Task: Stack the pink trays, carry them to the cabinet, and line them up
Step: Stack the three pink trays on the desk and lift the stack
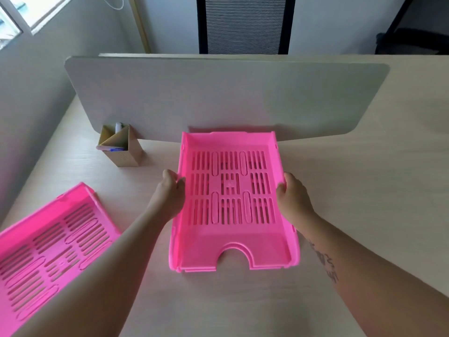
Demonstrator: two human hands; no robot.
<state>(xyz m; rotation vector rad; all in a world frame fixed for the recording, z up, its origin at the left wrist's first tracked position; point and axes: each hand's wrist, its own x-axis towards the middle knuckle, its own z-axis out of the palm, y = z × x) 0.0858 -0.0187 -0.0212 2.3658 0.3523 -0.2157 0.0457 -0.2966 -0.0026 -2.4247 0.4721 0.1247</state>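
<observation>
A pink slotted tray [232, 244] lies in the middle of the desk, its notched front edge toward me. It looks like more than one tray nested, since a second rim shows along its sides. My left hand [170, 193] grips its left wall and my right hand [292, 195] grips its right wall. Another pink tray [29, 239] lies at an angle at the desk's lower left, partly behind my left forearm and cut off by the frame edge.
A cardboard pen holder [121, 147] with pens stands left of the central tray, against the grey divider panel [218, 98]. A black mesh chair [245, 25] stands behind the divider. The wall and a window are on the left.
</observation>
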